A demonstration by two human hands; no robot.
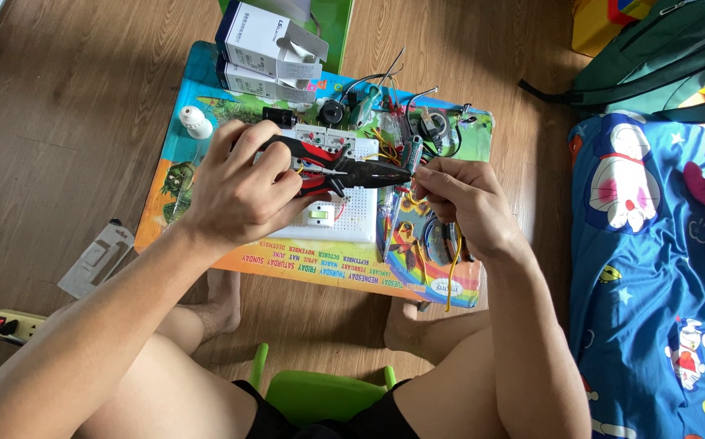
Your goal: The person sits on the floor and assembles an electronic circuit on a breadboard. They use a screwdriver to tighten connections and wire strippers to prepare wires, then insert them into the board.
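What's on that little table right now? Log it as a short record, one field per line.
left hand: grips red-and-black pliers, nose pointing toward the right hand
right hand: pinches a yellow wire at the plier tips
work surface: small colourful table on a wooden floor
under the hands: white perforated board with a row of white switches
table far edge: two white cardboard boxes, white bulb
floor at left: power strip
seat: green chair

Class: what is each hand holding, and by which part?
Left hand: red-and-black pliers, by the handles. Right hand: thin yellow wire, pinched near its end.
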